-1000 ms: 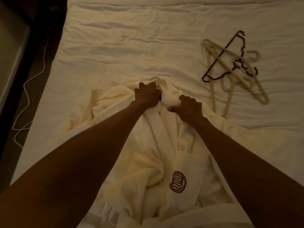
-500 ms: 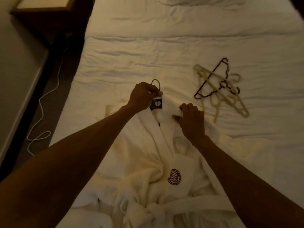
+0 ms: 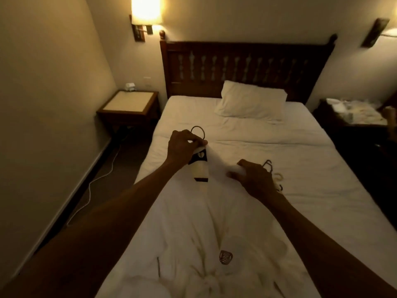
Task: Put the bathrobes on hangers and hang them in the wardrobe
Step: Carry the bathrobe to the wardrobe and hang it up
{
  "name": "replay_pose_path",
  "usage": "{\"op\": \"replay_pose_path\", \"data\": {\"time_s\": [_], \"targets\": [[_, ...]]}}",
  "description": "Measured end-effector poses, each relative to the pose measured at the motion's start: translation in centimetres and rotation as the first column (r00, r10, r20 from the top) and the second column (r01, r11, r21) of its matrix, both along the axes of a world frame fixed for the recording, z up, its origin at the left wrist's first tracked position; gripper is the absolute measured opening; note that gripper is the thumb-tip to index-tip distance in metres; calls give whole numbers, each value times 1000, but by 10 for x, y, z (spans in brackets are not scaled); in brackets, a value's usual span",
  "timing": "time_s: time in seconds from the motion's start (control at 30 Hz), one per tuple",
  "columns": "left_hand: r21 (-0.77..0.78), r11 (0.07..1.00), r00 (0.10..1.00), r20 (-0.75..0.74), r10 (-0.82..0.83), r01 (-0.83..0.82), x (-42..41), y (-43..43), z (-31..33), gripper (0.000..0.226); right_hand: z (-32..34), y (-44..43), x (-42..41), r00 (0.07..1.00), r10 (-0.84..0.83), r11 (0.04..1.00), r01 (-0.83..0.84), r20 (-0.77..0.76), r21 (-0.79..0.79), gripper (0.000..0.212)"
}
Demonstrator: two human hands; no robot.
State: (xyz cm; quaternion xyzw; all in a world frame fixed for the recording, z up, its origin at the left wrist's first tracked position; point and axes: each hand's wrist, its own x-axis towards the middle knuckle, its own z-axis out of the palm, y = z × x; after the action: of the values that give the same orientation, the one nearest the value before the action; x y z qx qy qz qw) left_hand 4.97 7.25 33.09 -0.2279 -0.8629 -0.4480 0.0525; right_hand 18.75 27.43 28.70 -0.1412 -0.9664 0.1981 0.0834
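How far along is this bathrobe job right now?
Done: one bathrobe looks set on a hanger. In hand: left hand grips the hanger's hook, right hand holds the robe's shoulder. Left: hanging it up; no wardrobe is in view, and spare hangers lie on the bed.

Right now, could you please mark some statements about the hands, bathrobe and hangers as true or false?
1. The left hand holds the round metal hook at the collar of the white terry bathrobe. True.
2. The right hand lies flat on the pillow. False: it grips the bathrobe's shoulder fabric.
3. Spare plastic hangers lie on the white bed sheet just beyond the right hand. True.
4. The shaded wall lamp left of the dark wooden headboard is off. False: it is lit.
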Motion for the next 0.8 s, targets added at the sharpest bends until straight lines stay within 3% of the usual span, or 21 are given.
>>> {"op": "replay_pose_path", "data": {"time_s": [0.3, 0.43, 0.5, 0.63, 0.8], "targets": [[-53, 997, 973, -219, -74, 64, 78, -59, 178, 14, 182, -80, 47, 977, 194, 979, -198, -89, -39, 56], [-47, 999, 947, -319, -26, 11, 122, -87, 238, 16, 242, -104, 72, 937, 327, 941, -335, -119, -48, 49], [-19, 999, 931, -364, 39, -50, 143, -103, 267, 29, 268, -117, 92, 919, 337, 938, -347, -204, -17, 52], [20, 985, 883, -439, 164, -173, 196, -139, 326, 46, 312, -150, 129, 764, 407, 908, -397, -501, 131, 45], [9, 962, 885, -389, 256, -274, 269, -207, 371, 27, 347, -211, 154, 687, 500, 846, -517, -527, 128, 33]]}}
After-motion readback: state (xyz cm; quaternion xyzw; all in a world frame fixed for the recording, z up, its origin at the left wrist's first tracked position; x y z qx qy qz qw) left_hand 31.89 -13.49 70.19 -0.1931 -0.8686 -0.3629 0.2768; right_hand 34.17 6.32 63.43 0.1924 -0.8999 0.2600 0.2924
